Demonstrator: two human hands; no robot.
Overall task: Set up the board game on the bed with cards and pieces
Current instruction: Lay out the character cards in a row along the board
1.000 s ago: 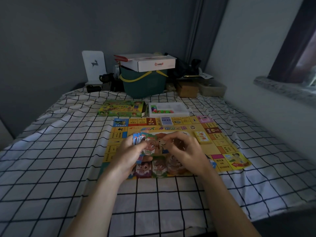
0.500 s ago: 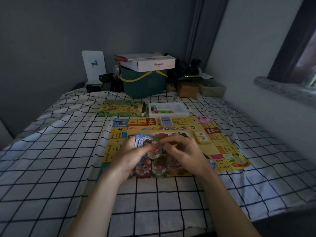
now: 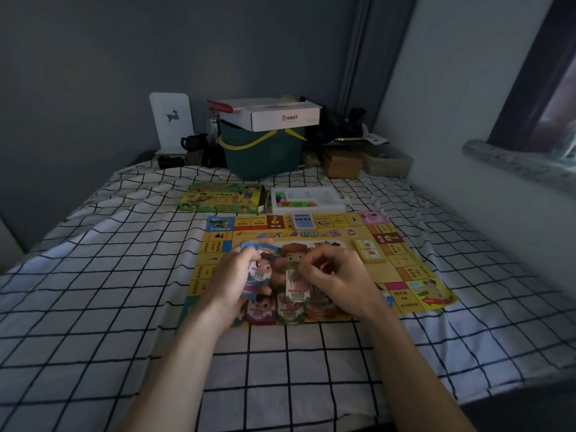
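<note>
A yellow game board point(image 3: 405, 269) lies flat on the checked bed sheet. My left hand point(image 3: 233, 275) grips a fanned stack of play-money notes point(image 3: 258, 269) above the board's middle. My right hand point(image 3: 336, 279) pinches a single green note point(image 3: 294, 275) and holds it over small piles of notes point(image 3: 290, 313) lying along the board's near edge. A blue card deck point(image 3: 303, 220) sits on the board's far edge and a yellow card deck point(image 3: 369, 251) on its right side. Behind the board stand the game box point(image 3: 221, 198) and a white tray point(image 3: 324, 198) with coloured pieces.
At the head of the bed stand a green bin point(image 3: 265, 154) with a white carton point(image 3: 271, 115) on top, a white stand point(image 3: 170, 123), dark items and brown boxes point(image 3: 341, 163). A wall and a stone sill point(image 3: 517, 163) close off the right side.
My right hand has drawn one green note out of the stack and brought it down towards the piles at the near edge. My left hand shifted slightly right with the fan.
</note>
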